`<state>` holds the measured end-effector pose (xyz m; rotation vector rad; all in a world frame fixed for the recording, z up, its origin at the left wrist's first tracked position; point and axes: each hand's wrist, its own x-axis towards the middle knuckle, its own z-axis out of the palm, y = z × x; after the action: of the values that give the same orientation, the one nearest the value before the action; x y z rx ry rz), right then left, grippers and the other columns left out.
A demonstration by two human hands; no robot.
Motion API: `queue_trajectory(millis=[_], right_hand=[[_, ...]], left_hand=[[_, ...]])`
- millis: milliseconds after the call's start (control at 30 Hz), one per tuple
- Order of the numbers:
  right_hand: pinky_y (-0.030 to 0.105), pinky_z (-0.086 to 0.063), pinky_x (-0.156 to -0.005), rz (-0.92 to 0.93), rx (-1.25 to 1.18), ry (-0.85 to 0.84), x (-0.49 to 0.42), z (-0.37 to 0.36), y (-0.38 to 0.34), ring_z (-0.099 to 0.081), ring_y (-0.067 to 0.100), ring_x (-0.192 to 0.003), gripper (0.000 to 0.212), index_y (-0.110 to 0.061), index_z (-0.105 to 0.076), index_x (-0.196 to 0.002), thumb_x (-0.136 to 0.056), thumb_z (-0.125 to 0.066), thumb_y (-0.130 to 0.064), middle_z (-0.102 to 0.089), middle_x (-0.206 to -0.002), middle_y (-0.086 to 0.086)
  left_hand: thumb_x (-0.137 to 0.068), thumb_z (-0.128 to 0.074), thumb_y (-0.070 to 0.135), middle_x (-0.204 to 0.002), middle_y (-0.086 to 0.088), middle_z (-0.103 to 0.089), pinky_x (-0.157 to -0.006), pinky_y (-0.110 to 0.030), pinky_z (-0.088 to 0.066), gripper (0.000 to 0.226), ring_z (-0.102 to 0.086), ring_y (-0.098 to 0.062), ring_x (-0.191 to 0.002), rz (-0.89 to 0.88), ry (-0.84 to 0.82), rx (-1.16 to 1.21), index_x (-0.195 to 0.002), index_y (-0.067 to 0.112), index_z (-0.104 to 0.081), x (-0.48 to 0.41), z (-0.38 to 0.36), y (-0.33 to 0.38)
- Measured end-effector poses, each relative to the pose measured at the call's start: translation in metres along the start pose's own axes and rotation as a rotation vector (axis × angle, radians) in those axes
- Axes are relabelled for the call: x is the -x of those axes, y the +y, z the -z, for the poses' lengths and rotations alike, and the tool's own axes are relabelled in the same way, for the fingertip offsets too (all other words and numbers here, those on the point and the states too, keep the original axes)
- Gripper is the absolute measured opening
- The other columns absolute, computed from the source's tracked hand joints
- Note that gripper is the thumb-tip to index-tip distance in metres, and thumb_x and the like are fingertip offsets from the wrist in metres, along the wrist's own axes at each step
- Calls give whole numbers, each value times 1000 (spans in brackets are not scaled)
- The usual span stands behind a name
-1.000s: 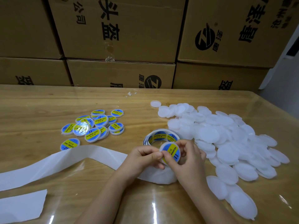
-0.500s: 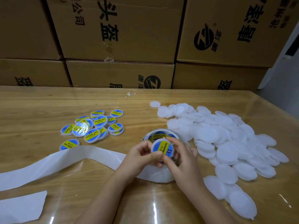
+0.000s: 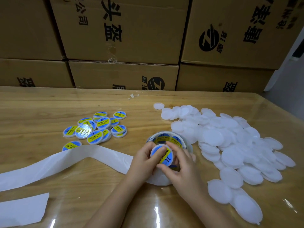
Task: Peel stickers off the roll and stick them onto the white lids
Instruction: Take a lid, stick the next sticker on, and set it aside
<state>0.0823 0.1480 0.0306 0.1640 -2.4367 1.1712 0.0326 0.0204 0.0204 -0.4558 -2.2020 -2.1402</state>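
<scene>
Holds one lid (image 3: 166,162) just above the bench (image 3: 41,104), close in front of the roll (image 3: 166,137), likely to keep the next sticker within reach. Pinches its rim with the right hand (image 3: 182,168), fingers (image 3: 172,145) clamped above and below, to steady it. Curls the left hand (image 3: 143,160) round the left edge and lays the thumb flat across the sticker (image 3: 166,154), seemingly to rub it down. Keeps blank lids (image 3: 230,145) heaped on the right and finished lids (image 3: 97,127) well apart on the left, probably to avoid mixing them.
</scene>
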Motion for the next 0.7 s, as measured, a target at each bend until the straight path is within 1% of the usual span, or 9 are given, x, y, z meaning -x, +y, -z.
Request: queue_trajectory(millis=[67, 100, 200, 267, 333, 400, 500, 600, 700], right_hand=[[42, -44, -93, 34, -13, -3, 1, -1, -1, -30, -25, -107, 54, -31, -54, -125, -75, -75, -34, -47, -99, -31], [40, -44, -94, 31, -35, -12, 1, -2, 0, -31, -23, -108, 51, -37, -51, -122, -78, -76, -32, -48, -101, -30], [20, -39, -89, -55, -124, -32, 1, -2, 5, -41, -2, -99, 48, -54, -46, -110, -83, -72, -25, -54, -85, -21], [23, -40, -85, -89, -183, -25, 1, -2, 7, -45, 6, -92, 42, -53, -51, -105, -85, -69, -21, -54, -74, -12], [32, -44, -88, -88, -222, -8, 1, -1, 7, -49, 13, -93, 34, -51, -55, -103, -88, -64, -22, -58, -73, -9], [35, -46, -90, -90, -248, -2, 0, -1, 8, -50, 15, -104, 26, -49, -57, -104, -90, -58, -27, -66, -88, -16], [21, -45, -88, -80, -213, 10, 0, -2, 11, -44, 6, -111, 20, -48, -57, -104, -87, -48, -44, -60, -103, -36], [7, -35, -81, -61, -192, 51, 0, -3, 13, -45, 0, -100, 21, -45, -59, -99, -85, -45, -51, -69, -85, -18], [6, -28, -81, -56, -181, 62, -2, -3, 11, -48, -2, -89, 9, -40, -55, -92, -90, -52, -48, -69, -69, -3]], left_hand=[[-78, -60, 39, -56, 14, -47, -54, -15, -37, 30, -43, -3, -56, -19, 10, -46, -66, 15, -47, 0, 1, -2], [-79, -59, 40, -56, 15, -47, -55, -15, -37, 31, -44, -2, -57, -29, 8, -63, -66, 15, -47, 0, 2, -3], [-79, -58, 49, -58, 13, -46, -56, -16, -37, 41, -43, -3, -58, -61, 15, -117, -66, 12, -46, 1, 2, -5], [-76, -55, 56, -60, 10, -46, -57, -21, -37, 49, -43, -5, -59, -80, 24, -137, -67, 9, -45, 1, 2, -5], [-79, -54, 54, -59, 10, -45, -58, -22, -37, 47, -43, -5, -59, -85, 29, -139, -66, 9, -45, 1, 0, -5], [-83, -53, 45, -56, 13, -44, -56, -19, -35, 38, -41, -3, -57, -88, 33, -144, -63, 14, -43, 1, -1, -4], [-85, -50, 41, -53, 16, -44, -54, -14, -33, 33, -39, 1, -54, -106, 30, -192, -61, 22, -40, 2, -2, -2], [-86, -49, 42, -54, 15, -42, -53, -16, -32, 34, -38, 0, -54, -130, 11, -254, -61, 21, -38, 3, -2, -2], [-86, -47, 43, -56, 12, -34, -55, -25, -31, 37, -33, -3, -56, -162, 0, -323, -63, 17, -35, 4, -2, -2]])
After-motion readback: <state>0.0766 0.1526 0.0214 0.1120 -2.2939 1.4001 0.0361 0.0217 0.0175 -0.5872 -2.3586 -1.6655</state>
